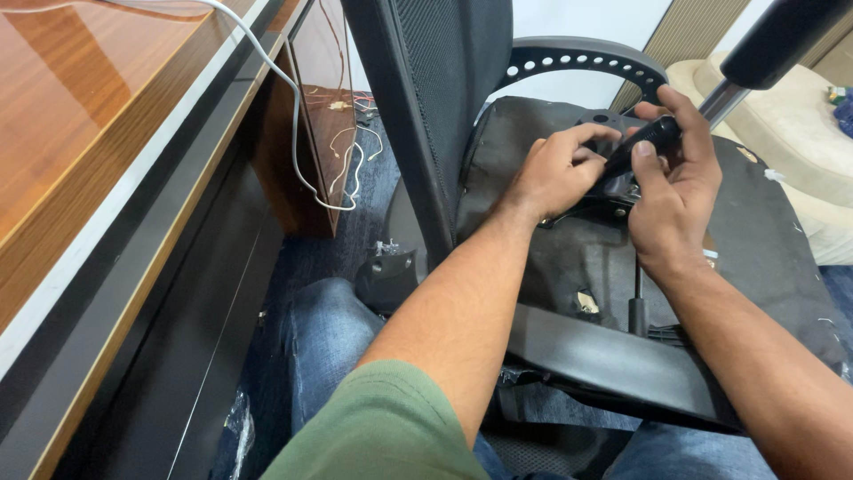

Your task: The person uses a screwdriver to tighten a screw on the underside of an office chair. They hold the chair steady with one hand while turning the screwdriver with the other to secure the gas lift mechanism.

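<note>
An upturned black office chair lies across my lap, its seat underside (764,240) facing up. My right hand (677,182) is shut on a black screwdriver handle (647,140), tip pointing down at the black metal mechanism plate (613,191) in the seat's middle. My left hand (560,169) rests on that plate beside the tool, fingers curled and pressing on it. The chair's mesh backrest (435,98) rises to the left and a curved perforated armrest (582,58) arcs behind the hands.
A wooden desk (80,133) with a dark front panel runs along the left, a white cable (298,133) trailing off it to the blue carpet. A black lever (637,307) sticks out below the plate. A beige sofa (800,133) stands at the right.
</note>
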